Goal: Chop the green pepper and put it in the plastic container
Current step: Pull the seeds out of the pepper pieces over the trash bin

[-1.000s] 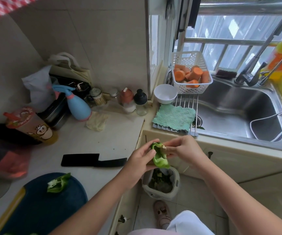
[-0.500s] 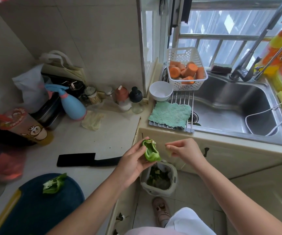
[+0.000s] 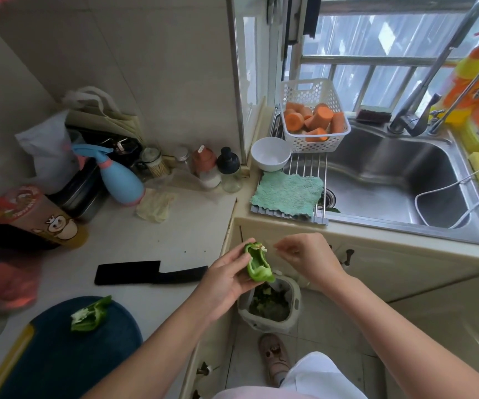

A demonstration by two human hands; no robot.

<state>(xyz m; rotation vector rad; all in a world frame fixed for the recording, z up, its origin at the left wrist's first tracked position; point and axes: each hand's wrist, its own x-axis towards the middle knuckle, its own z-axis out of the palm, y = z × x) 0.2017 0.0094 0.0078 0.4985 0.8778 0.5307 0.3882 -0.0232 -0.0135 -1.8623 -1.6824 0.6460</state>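
My left hand [image 3: 226, 280] holds a green pepper half [image 3: 257, 264], hollow side up, over the gap beside the counter. White pith and seeds show at its top end. My right hand [image 3: 307, 257] hovers just to its right, apart from it, thumb and fingertips pinched together; I cannot tell whether a scrap is between them. A second pepper half [image 3: 88, 313] lies on the dark blue cutting board [image 3: 59, 355] at the lower left. A black cleaver [image 3: 149, 272] rests flat on the counter. A white plastic basket [image 3: 313, 145] holding carrot chunks sits on the sink rack.
A small waste bin [image 3: 294, 312] with green scraps stands on the floor under my hands. A white bowl [image 3: 270, 154], a teal cloth [image 3: 287, 192] and the steel sink [image 3: 399, 180] are at the right. Bottles, jars and a blue spray bottle [image 3: 120, 180] crowd the back of the counter.
My right hand has pulled away from the pepper half to the right. My left hand has turned the half so that its hollow faces up.
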